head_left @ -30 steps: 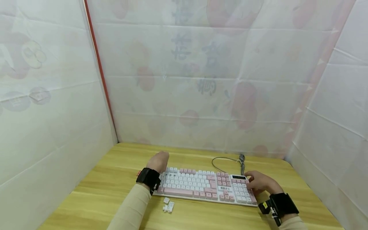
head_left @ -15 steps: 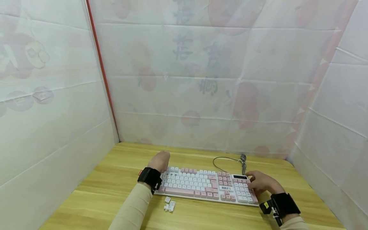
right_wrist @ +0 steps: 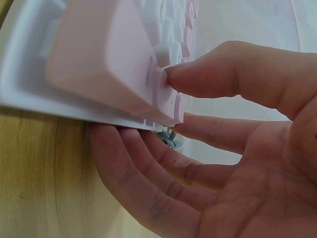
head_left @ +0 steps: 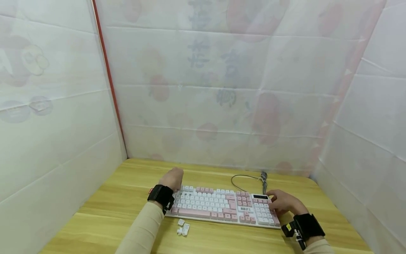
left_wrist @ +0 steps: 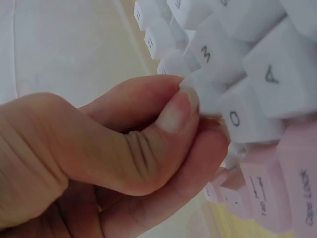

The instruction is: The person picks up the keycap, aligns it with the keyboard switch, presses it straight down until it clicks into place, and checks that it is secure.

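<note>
A white and pink keyboard (head_left: pixel 206 203) lies across the wooden table. At its upper left, my left hand (head_left: pixel 172 179) pinches a white keycap (left_wrist: pixel 204 93) in the number row, just above the Q key (left_wrist: pixel 247 116), with thumb and fingers close together. The keycap's front is partly covered by the thumb. My right hand (head_left: pixel 285 201) grips the keyboard's right end. In the right wrist view its thumb (right_wrist: pixel 208 72) rests on the pink keys, while the other fingers (right_wrist: pixel 138 183) lie along the edge and under the frame.
Several loose white keycaps (head_left: pixel 183 228) lie on the table in front of the keyboard's left part. A grey cable (head_left: pixel 245 176) loops behind the keyboard to a bundled end. Printed sheeting (head_left: pixel 196 88) walls the table (head_left: pixel 104 211) at the back and both sides.
The view shifts slightly. Both hands keep their places at the two ends of the keyboard, and the loose keycaps stay where they lay.
</note>
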Demonstrator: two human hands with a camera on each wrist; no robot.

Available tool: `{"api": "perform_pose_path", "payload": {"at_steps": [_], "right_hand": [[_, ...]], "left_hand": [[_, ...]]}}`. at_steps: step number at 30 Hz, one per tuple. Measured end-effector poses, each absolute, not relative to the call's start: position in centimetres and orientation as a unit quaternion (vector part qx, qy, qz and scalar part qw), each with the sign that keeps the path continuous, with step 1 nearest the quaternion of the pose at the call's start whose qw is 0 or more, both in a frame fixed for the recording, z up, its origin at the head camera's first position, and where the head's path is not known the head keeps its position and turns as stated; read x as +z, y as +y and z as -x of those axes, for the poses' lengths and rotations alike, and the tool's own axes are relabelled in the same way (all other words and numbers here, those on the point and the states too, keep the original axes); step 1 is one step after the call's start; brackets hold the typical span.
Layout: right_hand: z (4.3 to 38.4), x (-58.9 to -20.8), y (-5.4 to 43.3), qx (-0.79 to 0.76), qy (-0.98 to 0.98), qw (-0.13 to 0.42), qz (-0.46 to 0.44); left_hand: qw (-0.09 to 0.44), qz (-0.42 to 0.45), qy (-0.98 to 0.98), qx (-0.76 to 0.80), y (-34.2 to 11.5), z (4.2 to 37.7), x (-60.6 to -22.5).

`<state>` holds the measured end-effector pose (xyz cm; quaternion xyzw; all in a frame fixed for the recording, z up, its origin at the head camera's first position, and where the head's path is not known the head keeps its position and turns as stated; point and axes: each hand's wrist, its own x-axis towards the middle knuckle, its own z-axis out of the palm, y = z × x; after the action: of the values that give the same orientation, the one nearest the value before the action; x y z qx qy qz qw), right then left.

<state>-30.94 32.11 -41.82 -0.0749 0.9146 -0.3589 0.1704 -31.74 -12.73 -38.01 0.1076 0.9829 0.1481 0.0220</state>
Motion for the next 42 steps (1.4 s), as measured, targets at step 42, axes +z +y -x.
{"api": "perform_pose_path", "payload": {"at_steps": [42], "right_hand": [[31.37,-41.81,32.41,-0.352,0.915,0.185,0.071]], "left_hand": [[0.006,-0.106,0.983,0.147,-12.83,31.49,-38.01]]}}
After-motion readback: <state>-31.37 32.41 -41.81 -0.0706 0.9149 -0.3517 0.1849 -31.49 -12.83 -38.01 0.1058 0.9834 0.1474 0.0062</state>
